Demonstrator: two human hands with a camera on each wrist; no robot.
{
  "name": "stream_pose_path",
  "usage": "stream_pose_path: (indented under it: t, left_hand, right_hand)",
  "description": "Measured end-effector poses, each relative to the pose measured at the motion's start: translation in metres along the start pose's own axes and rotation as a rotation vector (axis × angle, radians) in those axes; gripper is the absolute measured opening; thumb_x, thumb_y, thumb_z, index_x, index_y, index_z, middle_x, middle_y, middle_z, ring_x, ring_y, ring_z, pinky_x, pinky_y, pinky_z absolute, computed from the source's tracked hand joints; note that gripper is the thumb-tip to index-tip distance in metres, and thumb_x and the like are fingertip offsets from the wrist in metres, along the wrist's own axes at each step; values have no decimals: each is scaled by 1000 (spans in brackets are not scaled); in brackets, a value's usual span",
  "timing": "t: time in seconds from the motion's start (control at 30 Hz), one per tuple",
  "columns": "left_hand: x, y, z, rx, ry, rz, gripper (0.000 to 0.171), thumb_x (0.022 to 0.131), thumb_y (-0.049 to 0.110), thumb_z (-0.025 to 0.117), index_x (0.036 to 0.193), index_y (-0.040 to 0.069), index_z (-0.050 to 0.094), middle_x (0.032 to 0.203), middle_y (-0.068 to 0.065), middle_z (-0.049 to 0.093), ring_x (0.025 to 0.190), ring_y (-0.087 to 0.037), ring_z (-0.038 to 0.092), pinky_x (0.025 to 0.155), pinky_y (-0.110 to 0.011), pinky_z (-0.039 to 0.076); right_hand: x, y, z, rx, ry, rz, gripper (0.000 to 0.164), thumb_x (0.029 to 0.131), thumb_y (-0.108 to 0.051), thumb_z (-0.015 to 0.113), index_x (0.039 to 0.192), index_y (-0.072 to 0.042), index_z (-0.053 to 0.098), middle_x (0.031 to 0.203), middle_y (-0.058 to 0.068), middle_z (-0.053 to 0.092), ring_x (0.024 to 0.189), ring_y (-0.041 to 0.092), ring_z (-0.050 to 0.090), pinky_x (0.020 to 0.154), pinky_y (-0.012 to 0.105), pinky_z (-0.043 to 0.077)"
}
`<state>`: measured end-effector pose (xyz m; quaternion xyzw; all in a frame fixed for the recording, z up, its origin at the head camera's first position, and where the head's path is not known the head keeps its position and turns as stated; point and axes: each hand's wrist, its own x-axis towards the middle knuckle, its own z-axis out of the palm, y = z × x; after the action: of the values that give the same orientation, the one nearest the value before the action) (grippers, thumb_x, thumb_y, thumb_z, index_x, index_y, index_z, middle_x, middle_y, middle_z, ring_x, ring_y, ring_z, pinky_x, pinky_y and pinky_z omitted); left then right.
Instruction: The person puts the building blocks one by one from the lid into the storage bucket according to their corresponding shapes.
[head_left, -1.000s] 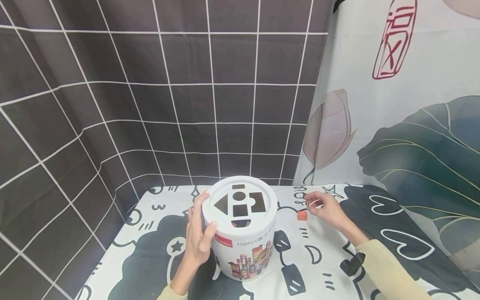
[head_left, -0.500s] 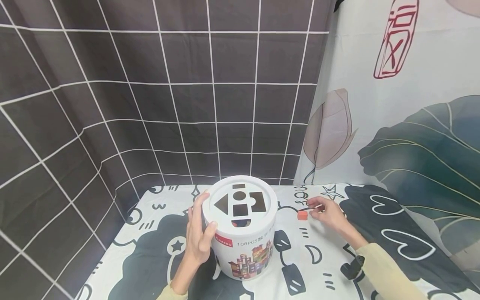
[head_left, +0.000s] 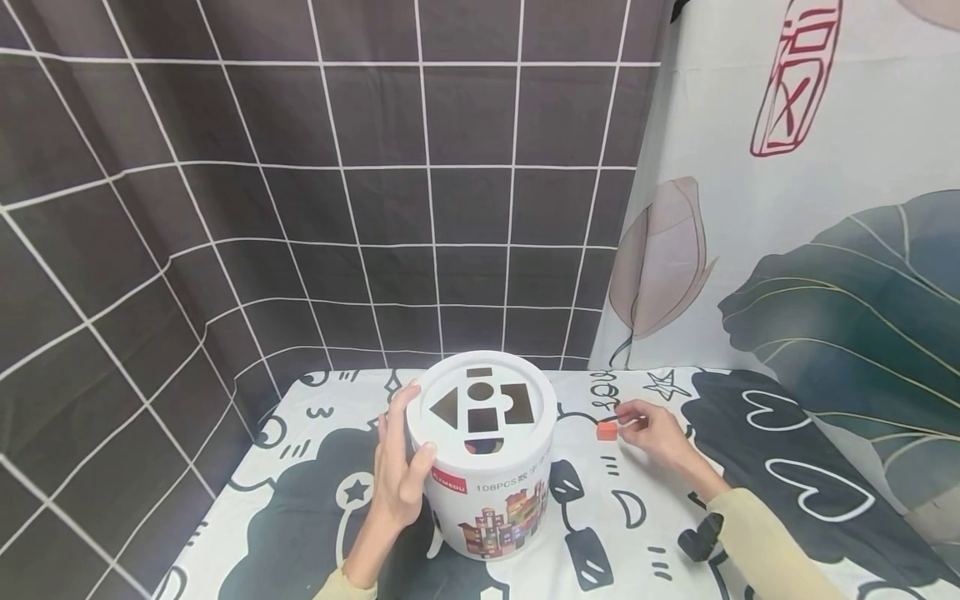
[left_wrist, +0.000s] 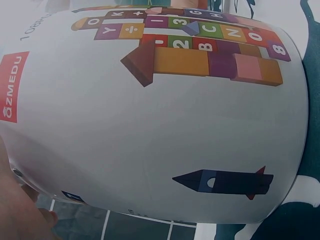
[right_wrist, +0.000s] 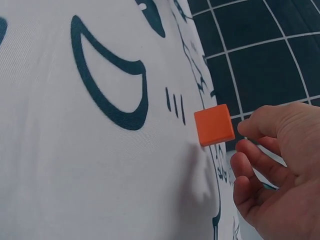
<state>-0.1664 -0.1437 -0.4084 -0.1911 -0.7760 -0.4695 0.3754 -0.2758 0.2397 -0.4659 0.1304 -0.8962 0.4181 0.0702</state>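
A white bucket [head_left: 487, 492] with toy-block pictures on its wall stands upright on the table. Its white lid [head_left: 442, 442] has several shaped holes, and coloured pieces show through the front one. My left hand [head_left: 397, 467] lies against the bucket's left side, fingers extended up to the rim and thumb at the front; the left wrist view shows the printed wall [left_wrist: 125, 125] and part of the hand. To the bucket's right sits a small orange cube [right_wrist: 214, 125]. My right hand [right_wrist: 280, 160] is beside it, fingers loosely bent, a narrow gap between fingertips and cube.
A white cloth [head_left: 622, 558] with black drawings covers the table. Behind it hangs a dark curtain with white grid lines [head_left: 375, 208], and at the right a pale curtain with leaf prints [head_left: 825, 317]. A small black device [head_left: 701, 537] is at the right sleeve cuff.
My right hand has shifted slightly right and lower, with its fingertips drawn in near the cube's right side. The cube, the bucket and my left hand stay where they were.
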Motion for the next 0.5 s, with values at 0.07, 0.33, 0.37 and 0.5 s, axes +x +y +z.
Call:
stream_pose_path:
  t: [0.07,0.33,0.37,0.5]
  left_hand:
    - [0,0,0,0,-1,1,71,79,29,47,144,1,45,147,-10,50,134,-34,45,106,-73,7]
    - [0,0,0,-2,-1,-4,71,79,29,47,143,1,45,147,-10,50,133,-33,46,106,-72,8]
    - [0,0,0,-2,-1,-4,71,79,29,47,143,1,45,147,-10,50,133,-33,46,107,-72,8]
    - [1,1,0,-1,-3,-3,71,79,29,47,143,0,45,147,-10,50,132,-33,47,107,-71,8]
  right_hand:
    - [0,1,1,-3,-1,10,35,75,10,68,109,9,65,93,14,69,82,27,65,71,32,52]
    - [3,6,6,-16,-9,37,33,77,6,69,110,8,66,94,14,69,83,28,65,70,34,51]
    - [3,6,7,-15,-10,38,32,77,5,69,109,8,66,94,14,69,83,28,65,70,35,51]
    - [4,8,9,-23,-13,41,31,78,3,71,109,7,66,95,14,68,84,30,65,70,37,51]
